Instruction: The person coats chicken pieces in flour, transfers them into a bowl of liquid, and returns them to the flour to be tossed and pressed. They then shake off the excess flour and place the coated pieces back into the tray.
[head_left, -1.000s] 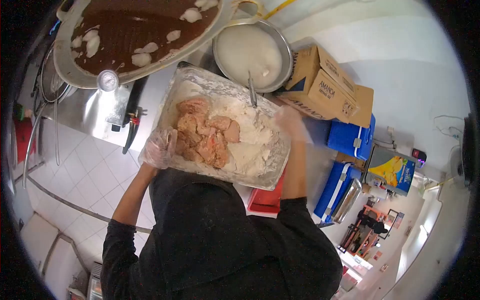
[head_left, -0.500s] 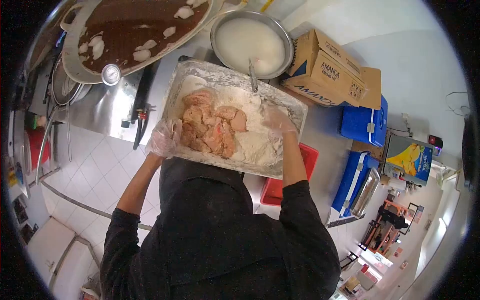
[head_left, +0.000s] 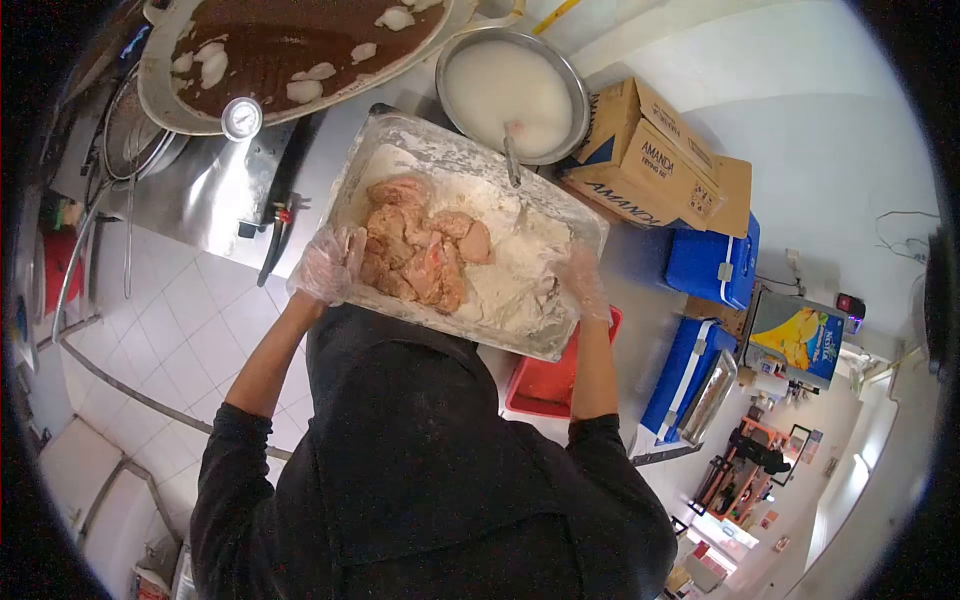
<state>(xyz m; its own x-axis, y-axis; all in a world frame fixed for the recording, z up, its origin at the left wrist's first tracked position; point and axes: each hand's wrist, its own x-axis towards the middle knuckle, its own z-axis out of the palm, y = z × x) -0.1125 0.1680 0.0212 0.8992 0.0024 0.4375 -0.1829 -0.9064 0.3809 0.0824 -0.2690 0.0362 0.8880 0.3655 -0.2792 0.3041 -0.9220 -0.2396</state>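
Observation:
A rectangular metal tray point(head_left: 400, 128) holds white flour point(head_left: 515, 265) and several flour-coated pieces of raw meat point(head_left: 425, 245), which lie in its left half. My left hand point(head_left: 328, 265), in a clear plastic glove, is closed on the tray's left edge near the front corner. My right hand point(head_left: 584, 283), also gloved, is at the tray's right edge; its fingers are blurred and partly hidden, so its grip is unclear. Behind the tray stands a round metal bowl point(head_left: 574, 78) of cloudy white liquid, with a metal handle sticking out over the tray.
A large pan point(head_left: 160, 100) of brown liquid with pale floating pieces stands at upper left, a dial thermometer point(head_left: 242, 119) at its rim. A cardboard box point(head_left: 665, 160), blue coolers point(head_left: 712, 262) and a red basket point(head_left: 540, 385) are to the right.
My right hand has moved from above the flour to the tray's right edge. The tray sits slightly more tilted in view. My left hand remains at the left edge.

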